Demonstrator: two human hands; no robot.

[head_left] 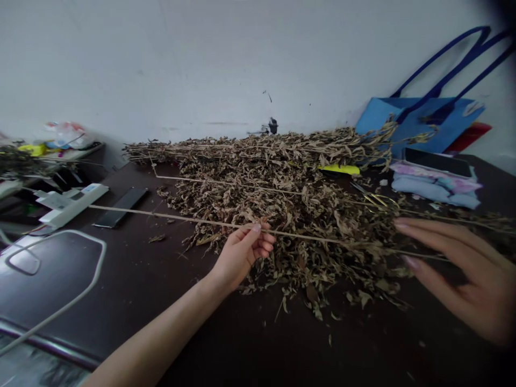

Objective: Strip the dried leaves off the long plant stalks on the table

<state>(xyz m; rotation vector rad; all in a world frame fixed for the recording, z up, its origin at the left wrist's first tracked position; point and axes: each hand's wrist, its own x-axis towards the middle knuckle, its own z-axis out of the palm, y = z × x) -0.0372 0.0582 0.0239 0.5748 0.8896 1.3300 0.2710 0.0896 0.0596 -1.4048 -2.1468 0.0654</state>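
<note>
A long thin dried stem [193, 219] runs across the view above a wide heap of dry brown leaves [298, 204]. Near the middle, my left hand [245, 250] pinches this stem between thumb and fingers. My right hand [463, 274] is at the right, its fingers apart around the stem's right part and not closed on it. Behind the heap, a long bundle of dried leafy stems [250, 148] lies along the wall. Another bare stem [226, 183] rests on the leaves.
Scissors [374, 200] and a yellow-handled object [341, 169] lie right of the heap. Further right are a phone on folded cloth [437, 185] and a blue bag [419, 123]. At the left are a dark phone [121, 207], a power strip [74, 204] and a white cable [76, 301].
</note>
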